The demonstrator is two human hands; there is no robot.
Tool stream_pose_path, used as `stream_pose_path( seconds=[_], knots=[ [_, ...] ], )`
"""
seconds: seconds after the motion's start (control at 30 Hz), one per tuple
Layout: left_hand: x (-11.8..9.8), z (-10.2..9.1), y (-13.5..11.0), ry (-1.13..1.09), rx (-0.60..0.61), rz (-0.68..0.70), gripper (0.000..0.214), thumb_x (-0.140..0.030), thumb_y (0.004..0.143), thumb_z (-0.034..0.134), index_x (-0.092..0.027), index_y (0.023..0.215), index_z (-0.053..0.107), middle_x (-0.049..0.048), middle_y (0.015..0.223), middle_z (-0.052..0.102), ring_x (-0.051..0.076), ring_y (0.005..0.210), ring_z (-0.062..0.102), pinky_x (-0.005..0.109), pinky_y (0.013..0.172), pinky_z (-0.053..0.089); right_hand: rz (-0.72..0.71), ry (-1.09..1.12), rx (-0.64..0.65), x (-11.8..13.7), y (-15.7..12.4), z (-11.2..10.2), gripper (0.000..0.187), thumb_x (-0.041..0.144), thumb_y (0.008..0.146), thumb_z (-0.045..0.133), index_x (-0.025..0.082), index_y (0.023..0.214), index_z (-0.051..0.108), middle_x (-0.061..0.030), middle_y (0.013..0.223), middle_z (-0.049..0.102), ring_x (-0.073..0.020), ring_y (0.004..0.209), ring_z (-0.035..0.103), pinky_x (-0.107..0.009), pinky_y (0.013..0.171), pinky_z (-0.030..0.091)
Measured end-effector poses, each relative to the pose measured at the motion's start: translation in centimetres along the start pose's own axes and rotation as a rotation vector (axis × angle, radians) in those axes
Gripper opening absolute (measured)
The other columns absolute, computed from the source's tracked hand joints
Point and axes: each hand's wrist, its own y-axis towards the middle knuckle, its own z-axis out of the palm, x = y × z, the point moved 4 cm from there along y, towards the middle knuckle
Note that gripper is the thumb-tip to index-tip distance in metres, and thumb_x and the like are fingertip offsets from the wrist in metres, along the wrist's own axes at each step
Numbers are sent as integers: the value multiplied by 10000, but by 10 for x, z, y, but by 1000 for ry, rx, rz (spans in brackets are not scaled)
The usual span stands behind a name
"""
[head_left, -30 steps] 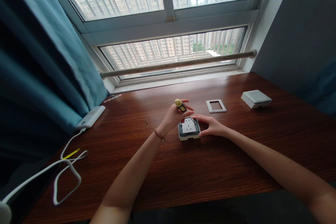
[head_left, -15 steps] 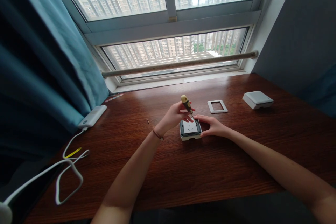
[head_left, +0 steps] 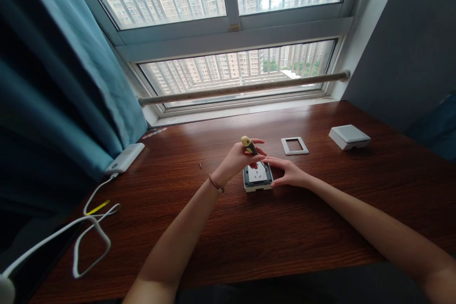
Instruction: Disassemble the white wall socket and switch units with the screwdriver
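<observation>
Near the middle of the table (head_left: 285,232), a little toward the far edge: a wall socket (head_left: 257,176), flat, white face up in a dark frame.

Left hand (head_left: 238,157) closed narrow around a screwdriver (head_left: 247,145) with a yellow and black handle; handle end up and tilted left, shaft slanting down toward the far right corner of the socket. Tip too small to make out. Thin band (head_left: 216,183) around the left wrist.

Right hand (head_left: 288,172) spread fairly wide, fingers and thumb set against the right side of the socket, holding it flat on the wood.

Just beyond the right hand, toward the far edge: a white square frame (head_left: 294,146), lying flat and apart from the socket. Further right, near the far right corner: a white box (head_left: 349,136).

Left of the left hand, well apart: a tiny screw (head_left: 200,166) on bare wood.

At the left edge, beside the blue curtain (head_left: 53,80): a white power bank (head_left: 124,158), with a white cable (head_left: 90,232) looping toward the near left corner.
</observation>
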Motion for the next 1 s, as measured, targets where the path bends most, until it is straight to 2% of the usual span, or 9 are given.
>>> stream_pose_path(
  seconds=[0.13,0.27,0.33,0.47,0.57,0.63,0.8,0.93,1.0],
  knots=[
    [-3,-1,-2,-168,37,-21,487,-201,636,725,-114,1080,547,129,1007,651,144,679,651,259,627,526,1,-1,-7,-1,0,0,803,401,564,773,238,1288,464,-79,1321,489,-287,1243,408,-444,1050,301],
    [1,-3,-3,-197,-11,-35,444,-265,671,701,-118,1059,545,138,1046,639,145,626,660,283,619,540,2,13,-21,-4,0,2,800,400,560,776,233,1281,471,-81,1319,489,-280,1237,416,-428,1032,334],
    [4,-4,-2,-105,-59,-7,418,-302,667,705,-113,1013,567,117,967,660,132,564,643,267,565,533,2,18,-15,-4,0,2,798,400,565,773,234,1284,467,-81,1321,486,-273,1239,414,-421,1028,342],
    [7,-9,-1,228,-217,115,336,-342,623,737,-110,844,636,31,669,636,101,476,570,195,437,447,2,1,-2,-2,0,1,802,406,567,770,238,1288,461,-78,1335,473,-271,1247,404,-423,1047,313],
    [7,-8,-1,352,-259,170,272,-352,623,732,-115,730,651,10,597,596,82,466,517,178,415,403,-1,-5,-5,-1,0,1,803,410,566,769,233,1287,464,-81,1337,471,-276,1249,402,-424,1051,306],
    [6,-6,0,300,-242,169,272,-355,640,717,-111,732,640,22,644,611,77,476,514,178,422,412,1,-4,-7,0,0,1,805,411,566,769,231,1288,462,-83,1336,472,-277,1249,402,-424,1052,304],
    [3,3,1,8,-45,68,439,-312,695,675,-108,1059,536,104,912,653,53,425,514,207,421,451,5,11,-9,0,0,1,800,404,563,772,243,1284,466,-74,1331,479,-278,1250,401,-430,1052,304],
    [-2,4,-2,-112,83,37,474,-265,688,687,-123,1102,506,132,1013,636,100,567,613,248,563,516,8,17,-20,1,0,0,798,395,557,777,240,1279,474,-78,1317,493,-279,1248,403,-438,1053,300],
    [-1,3,-3,-127,100,24,464,-283,690,685,-131,1093,512,132,1037,627,127,613,640,275,602,529,8,21,-20,1,0,0,797,392,556,778,242,1278,475,-77,1310,500,-281,1244,407,-442,1043,316]
  ],
)
